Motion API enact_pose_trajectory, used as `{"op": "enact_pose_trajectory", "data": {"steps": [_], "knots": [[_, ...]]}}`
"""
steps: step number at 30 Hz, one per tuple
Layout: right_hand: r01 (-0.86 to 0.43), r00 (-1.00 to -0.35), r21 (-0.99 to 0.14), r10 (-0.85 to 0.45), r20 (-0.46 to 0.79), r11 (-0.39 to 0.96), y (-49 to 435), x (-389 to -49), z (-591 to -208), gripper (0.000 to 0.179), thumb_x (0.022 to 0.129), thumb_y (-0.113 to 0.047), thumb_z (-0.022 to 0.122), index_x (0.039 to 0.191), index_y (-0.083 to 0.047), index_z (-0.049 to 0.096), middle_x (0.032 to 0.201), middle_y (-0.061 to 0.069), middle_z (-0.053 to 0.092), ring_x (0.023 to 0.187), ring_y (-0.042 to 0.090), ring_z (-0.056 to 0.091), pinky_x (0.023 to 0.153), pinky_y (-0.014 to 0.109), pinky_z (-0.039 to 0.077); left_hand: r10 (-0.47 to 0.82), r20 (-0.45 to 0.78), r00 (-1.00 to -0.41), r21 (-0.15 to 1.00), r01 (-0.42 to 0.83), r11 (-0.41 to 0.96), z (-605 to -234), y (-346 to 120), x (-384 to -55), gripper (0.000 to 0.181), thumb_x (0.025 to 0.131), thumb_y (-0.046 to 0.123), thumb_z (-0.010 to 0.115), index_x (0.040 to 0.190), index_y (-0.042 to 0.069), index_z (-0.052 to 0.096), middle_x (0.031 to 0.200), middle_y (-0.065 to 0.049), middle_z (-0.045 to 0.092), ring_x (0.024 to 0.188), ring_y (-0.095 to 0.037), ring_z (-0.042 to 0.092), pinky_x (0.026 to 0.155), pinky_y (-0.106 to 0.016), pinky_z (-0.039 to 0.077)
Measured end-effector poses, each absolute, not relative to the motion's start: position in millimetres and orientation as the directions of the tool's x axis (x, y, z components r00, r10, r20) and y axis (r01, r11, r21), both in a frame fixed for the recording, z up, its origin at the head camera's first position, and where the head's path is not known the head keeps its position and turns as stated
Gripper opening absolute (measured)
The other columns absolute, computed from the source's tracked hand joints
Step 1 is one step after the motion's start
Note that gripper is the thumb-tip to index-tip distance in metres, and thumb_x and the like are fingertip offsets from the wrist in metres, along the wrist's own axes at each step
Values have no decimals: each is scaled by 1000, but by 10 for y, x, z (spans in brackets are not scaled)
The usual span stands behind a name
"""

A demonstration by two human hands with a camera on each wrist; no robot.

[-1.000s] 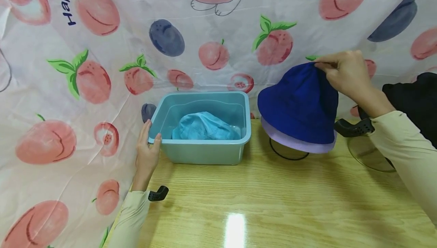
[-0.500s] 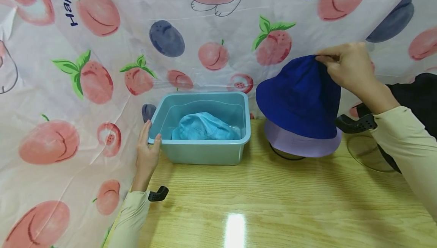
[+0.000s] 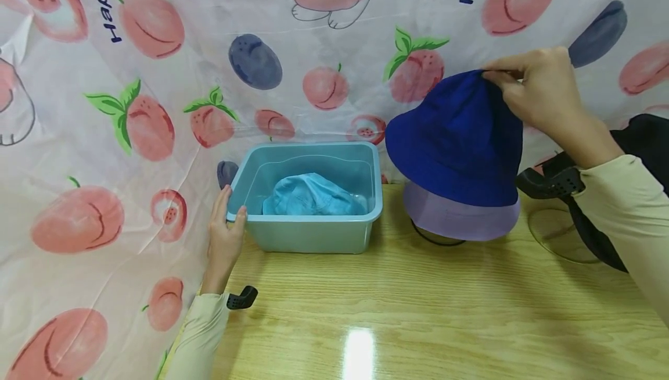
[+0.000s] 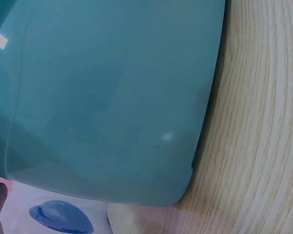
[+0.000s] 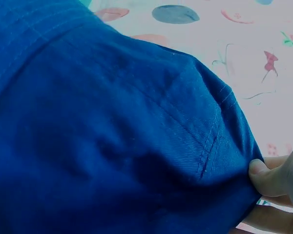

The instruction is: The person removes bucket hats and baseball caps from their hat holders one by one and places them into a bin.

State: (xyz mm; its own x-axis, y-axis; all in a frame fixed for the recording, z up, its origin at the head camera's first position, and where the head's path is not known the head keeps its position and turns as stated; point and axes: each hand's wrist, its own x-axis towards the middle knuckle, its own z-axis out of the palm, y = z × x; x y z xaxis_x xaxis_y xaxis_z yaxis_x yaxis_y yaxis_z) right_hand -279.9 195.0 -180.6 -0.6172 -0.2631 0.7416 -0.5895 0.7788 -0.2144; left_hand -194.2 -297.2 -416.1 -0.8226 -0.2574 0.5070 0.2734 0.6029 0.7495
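Observation:
My right hand (image 3: 543, 86) pinches the peak of a royal-blue bucket hat (image 3: 455, 142), between thumb and fingers in the right wrist view. Crown up, the hat hangs over a lilac hat (image 3: 465, 220), whose upper part it hides. My left hand (image 3: 226, 240) rests at the near left corner of a blue-green plastic bin (image 3: 308, 235), fairly straight fingers along its side and thumb at the front rim. Inside the bin lies a crumpled light-blue cloth hat (image 3: 310, 195). The left wrist view shows mostly the bin's wall (image 4: 112, 97), with one fingertip at the lower left.
A thin black ring (image 3: 439, 242) shows under the lilac hat. Farther right, a gold-coloured ring (image 3: 556, 235) lies on the wooden table (image 3: 397, 310), beside black fabric (image 3: 645, 142) partly hidden by my right arm. A fruit-print cloth (image 3: 157, 240) hangs behind and to the left.
My right hand has lifted the royal-blue hat upward, and more of the lilac hat below shows. The left hand stays at the bin's corner.

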Motion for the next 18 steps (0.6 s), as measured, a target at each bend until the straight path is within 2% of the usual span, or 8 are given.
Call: {"op": "enact_pose_trajectory", "data": {"steps": [9,14,16,18], "knots": [[-586,-647,-225,-282,709,778,1830,-2724,-1673,17,89,-10,63,100,-3,75,90,19,70,69,-26,34,60,12,31,-248,506,-826,744,272,610,-4167,-2982,-1936,57,94,27,55,146,11,37,151,1,31,138,-17,25,110,-48,22],[-610,-623,-203,-304,721,766,1769,-2710,-1617,17,89,-9,63,100,-3,75,91,18,71,71,-27,34,61,10,31,-242,509,-826,744,281,606,-4173,-2987,-1943,58,94,27,56,146,9,37,151,1,32,138,-16,25,110,-47,22],[-619,-612,-191,-315,726,762,1740,-2701,-1593,17,89,-9,63,100,-3,75,90,18,71,73,-16,50,62,9,31,-239,510,-826,745,286,603,-4171,-2989,-1949,58,94,27,56,146,8,37,151,2,31,138,-16,24,110,-46,22],[-619,-616,-190,-321,719,762,1706,-2688,-1568,17,89,-9,63,101,-3,74,91,18,70,76,3,61,62,9,31,-240,510,-826,746,286,601,-4167,-2990,-1953,58,94,28,56,146,8,37,150,2,31,138,-16,24,110,-47,22]]}}
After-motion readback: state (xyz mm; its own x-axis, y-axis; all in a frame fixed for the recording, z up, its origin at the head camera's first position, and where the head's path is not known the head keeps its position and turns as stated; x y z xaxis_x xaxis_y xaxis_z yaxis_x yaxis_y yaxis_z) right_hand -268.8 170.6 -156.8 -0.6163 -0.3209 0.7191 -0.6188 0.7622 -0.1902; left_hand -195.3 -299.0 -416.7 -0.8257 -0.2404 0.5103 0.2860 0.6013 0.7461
